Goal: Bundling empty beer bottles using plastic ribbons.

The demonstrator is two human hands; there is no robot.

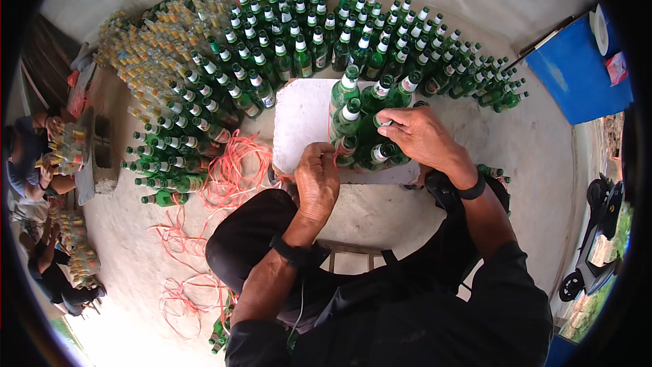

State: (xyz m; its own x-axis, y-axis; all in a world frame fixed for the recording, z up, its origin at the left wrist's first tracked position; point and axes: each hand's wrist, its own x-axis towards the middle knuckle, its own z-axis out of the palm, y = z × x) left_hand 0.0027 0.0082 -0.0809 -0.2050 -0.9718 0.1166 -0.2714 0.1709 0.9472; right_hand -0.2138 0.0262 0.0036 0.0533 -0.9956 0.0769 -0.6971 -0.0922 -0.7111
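Observation:
Several green glass beer bottles (345, 125) stand upright in a tight cluster on a low white-topped block (300, 117) before me. At the cluster's near left side, my left hand (317, 178) has its fingers closed on pink plastic string (334, 157). That string runs along the bottles' sides, partly hidden. Over the cluster's right side is my right hand (425, 135), its thumb and forefinger close together beside a bottle neck (379, 120). Whether those fingertips grip anything cannot be made out.
Many green bottles (300, 58) stand behind the block, beside clear bottles (158, 46) at the left. Loose pink string (237, 165) lies tangled on the concrete floor (122, 244). Two people (30, 158) sit at far left among bottles. A blue panel (565, 76) leans at right.

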